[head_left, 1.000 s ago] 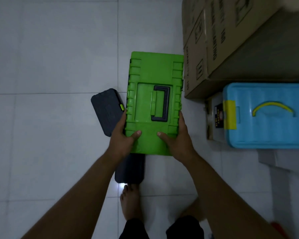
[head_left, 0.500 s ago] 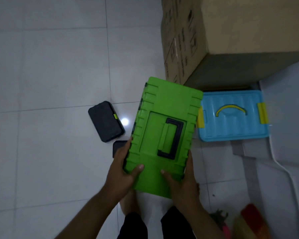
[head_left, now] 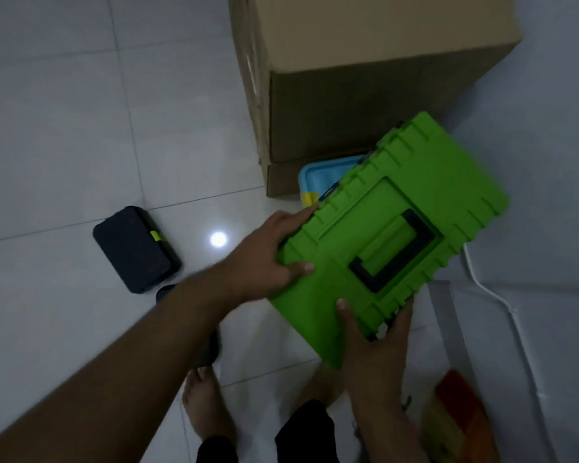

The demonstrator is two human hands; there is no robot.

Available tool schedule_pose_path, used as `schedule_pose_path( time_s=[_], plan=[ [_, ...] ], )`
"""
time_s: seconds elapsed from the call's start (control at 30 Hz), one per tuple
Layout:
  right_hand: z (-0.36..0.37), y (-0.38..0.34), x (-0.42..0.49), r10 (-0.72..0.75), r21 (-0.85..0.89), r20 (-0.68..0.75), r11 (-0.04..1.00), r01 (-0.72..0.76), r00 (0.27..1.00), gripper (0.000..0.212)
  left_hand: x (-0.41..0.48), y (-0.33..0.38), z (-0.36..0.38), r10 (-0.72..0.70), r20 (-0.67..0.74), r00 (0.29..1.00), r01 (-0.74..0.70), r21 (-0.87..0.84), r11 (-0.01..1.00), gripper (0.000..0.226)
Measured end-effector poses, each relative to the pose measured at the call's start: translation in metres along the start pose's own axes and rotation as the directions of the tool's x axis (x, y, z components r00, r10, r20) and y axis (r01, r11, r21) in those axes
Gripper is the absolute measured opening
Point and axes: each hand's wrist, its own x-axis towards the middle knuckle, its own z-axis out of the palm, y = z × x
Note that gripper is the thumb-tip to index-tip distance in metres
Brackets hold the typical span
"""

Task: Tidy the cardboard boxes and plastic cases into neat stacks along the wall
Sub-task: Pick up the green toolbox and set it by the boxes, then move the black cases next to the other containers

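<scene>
The left hand (head_left: 268, 252) and right hand (head_left: 375, 342) grip the near end of the green case (head_left: 381, 235), held tilted above the blue case (head_left: 325, 177) beside the boxes (head_left: 348, 105). It is not yet stacked, and the black case (head_left: 134, 248) lies on the floor, well apart, untidied.

2 cardboard boxes (head_left: 365, 45), 4 plastic cases (head_left: 381, 228)

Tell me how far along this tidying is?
Done: the cardboard boxes sit stacked, a blue case at their foot. In hand: the left hand and right hand hold the green case over the blue one. Left: a black case lies out on the floor, another dark case half hidden by the left arm.
</scene>
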Motion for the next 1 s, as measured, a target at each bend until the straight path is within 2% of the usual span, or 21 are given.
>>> schedule_pose_path(
  time_s=[0.13,0.33,0.47,0.6,0.73,0.83,0.9,0.93,1.0],
  plan=[
    [-0.002,-0.007,0.050,0.094,0.134,-0.024,0.987,-0.090,0.995,0.103,0.088,0.041,-0.007,-0.009,0.182,0.983,-0.031,0.213,0.977,0.093],
    [0.029,-0.005,0.103,0.306,0.404,-0.145,0.886,-0.226,0.941,0.107,0.181,0.093,-0.012,-0.105,0.319,0.942,-0.017,0.358,0.934,0.081],
    [0.048,-0.009,0.113,0.264,0.358,-0.201,0.916,-0.180,0.943,0.111,0.204,0.095,-0.016,-0.192,0.327,0.925,0.016,0.472,0.881,0.082],
    [0.055,-0.004,0.123,0.169,0.246,-0.220,0.963,-0.113,0.961,0.108,0.205,0.084,-0.023,-0.197,0.299,0.933,0.046,0.447,0.893,0.081],
    [0.053,-0.005,0.132,0.151,0.212,-0.185,0.971,-0.111,0.971,0.105,0.196,0.070,-0.015,-0.123,0.180,0.976,0.010,0.526,0.850,0.080],
    [0.054,-0.006,0.132,0.154,0.195,-0.181,0.974,-0.118,0.971,0.106,0.172,0.057,-0.003,0.090,-0.004,0.996,-0.077,0.484,0.871,0.066],
    [0.057,-0.006,0.134,0.143,0.182,-0.180,0.977,-0.110,0.973,0.104,0.150,0.040,0.010,0.237,-0.247,0.939,-0.087,0.499,0.862,0.064],
    [0.059,-0.007,0.135,0.132,0.185,-0.170,0.978,-0.100,0.976,0.101,0.137,0.031,0.020,0.237,-0.400,0.885,-0.026,0.466,0.885,0.070],
    [0.061,-0.004,0.139,0.110,0.207,-0.150,0.975,-0.078,0.982,0.095,0.114,0.015,0.045,0.041,-0.639,0.768,0.107,0.191,0.976,0.076]
  ],
)
